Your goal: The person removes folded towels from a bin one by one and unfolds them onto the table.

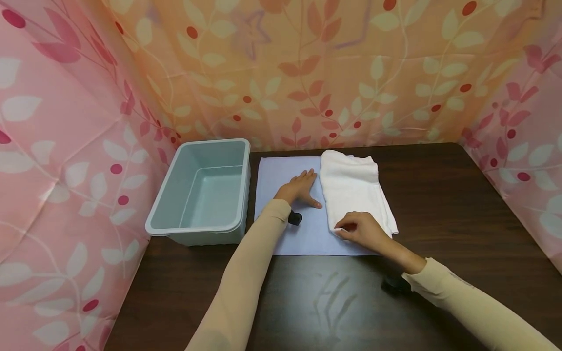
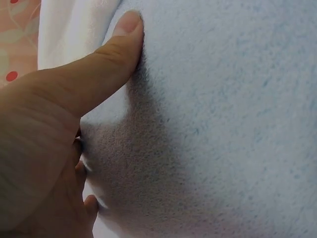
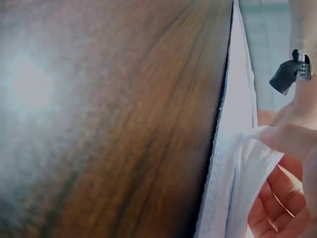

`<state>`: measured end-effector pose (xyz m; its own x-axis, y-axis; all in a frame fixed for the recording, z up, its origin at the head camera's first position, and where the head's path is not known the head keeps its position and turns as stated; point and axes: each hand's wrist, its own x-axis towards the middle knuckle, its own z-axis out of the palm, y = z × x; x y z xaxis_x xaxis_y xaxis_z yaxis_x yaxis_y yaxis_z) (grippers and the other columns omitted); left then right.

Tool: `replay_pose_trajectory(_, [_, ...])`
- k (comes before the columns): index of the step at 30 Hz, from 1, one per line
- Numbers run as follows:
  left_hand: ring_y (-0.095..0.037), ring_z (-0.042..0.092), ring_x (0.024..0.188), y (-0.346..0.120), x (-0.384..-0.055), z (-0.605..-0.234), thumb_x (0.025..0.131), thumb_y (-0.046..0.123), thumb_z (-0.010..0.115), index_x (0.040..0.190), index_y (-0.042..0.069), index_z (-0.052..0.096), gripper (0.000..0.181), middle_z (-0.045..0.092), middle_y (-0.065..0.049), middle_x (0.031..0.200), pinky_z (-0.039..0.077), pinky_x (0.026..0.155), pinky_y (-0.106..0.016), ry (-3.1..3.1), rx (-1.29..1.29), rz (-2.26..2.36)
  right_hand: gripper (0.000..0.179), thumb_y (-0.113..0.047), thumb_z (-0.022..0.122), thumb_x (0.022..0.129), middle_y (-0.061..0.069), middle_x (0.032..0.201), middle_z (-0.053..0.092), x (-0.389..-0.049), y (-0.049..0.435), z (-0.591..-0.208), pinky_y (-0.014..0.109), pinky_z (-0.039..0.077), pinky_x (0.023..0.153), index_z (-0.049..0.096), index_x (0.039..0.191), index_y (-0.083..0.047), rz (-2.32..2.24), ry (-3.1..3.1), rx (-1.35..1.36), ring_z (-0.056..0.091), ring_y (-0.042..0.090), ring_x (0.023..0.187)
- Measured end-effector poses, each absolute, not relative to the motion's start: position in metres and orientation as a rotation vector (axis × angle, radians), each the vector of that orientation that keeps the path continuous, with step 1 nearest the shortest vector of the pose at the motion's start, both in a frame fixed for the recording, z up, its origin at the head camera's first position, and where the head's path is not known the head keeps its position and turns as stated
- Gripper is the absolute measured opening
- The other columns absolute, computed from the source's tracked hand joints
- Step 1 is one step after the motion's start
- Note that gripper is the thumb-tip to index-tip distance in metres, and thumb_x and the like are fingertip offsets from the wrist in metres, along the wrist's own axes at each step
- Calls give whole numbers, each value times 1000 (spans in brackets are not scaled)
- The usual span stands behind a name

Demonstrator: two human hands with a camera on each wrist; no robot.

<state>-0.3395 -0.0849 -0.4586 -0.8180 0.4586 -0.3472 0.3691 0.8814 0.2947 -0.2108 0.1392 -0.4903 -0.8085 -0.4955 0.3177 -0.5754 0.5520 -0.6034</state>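
Observation:
A pale lavender-blue cloth [image 1: 298,239] lies flat on the dark table, and a folded white towel [image 1: 351,183] covers its right part. My left hand [image 1: 300,188] rests on the pale cloth, fingers spread, just left of the towel. In the left wrist view its thumb [image 2: 111,54] lies straight along the fuzzy fabric. At the towel's near left corner my right hand [image 1: 360,229] pinches the white edge between thumb and fingers. The right wrist view shows that pinched corner [image 3: 260,158] raised a little, with the other fingers curled beneath.
A light blue-grey plastic tub [image 1: 199,236] stands left of the cloths, with nothing visible inside. Flower-patterned curtains [image 1: 307,73] surround the table at the back and sides. Dark wood tabletop [image 1: 439,195] extends to the right. Each wrist carries a small black camera [image 1: 295,218].

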Motion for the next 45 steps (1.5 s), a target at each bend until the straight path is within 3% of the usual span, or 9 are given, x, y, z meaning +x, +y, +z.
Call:
replay_pose_trajectory(11, [-20, -2, 158, -82, -342, -456, 75, 64, 75, 161, 16, 6, 120, -1, -2, 170, 6, 129, -42, 2603, 538, 272, 13, -8, 80, 80, -8, 78, 73, -206, 153, -484, 19, 48, 60, 80, 90, -16, 1299, -2708, 928, 54, -2, 66])
replay_pose_trajectory(23, [-25, 1, 158, -81, -341, -458, 78, 59, 76, 160, 12, 8, 117, 1, -6, 170, 8, 128, -46, 2626, 568, 293, 18, -3, 79, 78, -10, 69, 62, -196, 164, -463, 20, 48, 55, 74, 86, -18, 1338, -2718, 1096, 52, -3, 62])
replay_pose_trajectory(34, [-25, -1, 158, -83, -339, -454, 79, 57, 76, 160, 10, 7, 117, 0, -8, 170, 7, 128, -47, 2614, 581, 298, 13, -9, 77, 82, -7, 65, 59, -177, 160, -454, 20, 48, 52, 69, 83, -19, 1354, -2804, 1233, 51, -3, 59])
replay_pose_trajectory(45, [-25, -1, 158, -82, -339, -458, 79, 57, 76, 160, 11, 6, 116, -2, -6, 170, 7, 128, -46, 2623, 583, 282, 13, -5, 74, 80, -10, 64, 57, -165, 155, -442, 18, 47, 51, 67, 83, -16, 1341, -2888, 1445, 49, -7, 58])
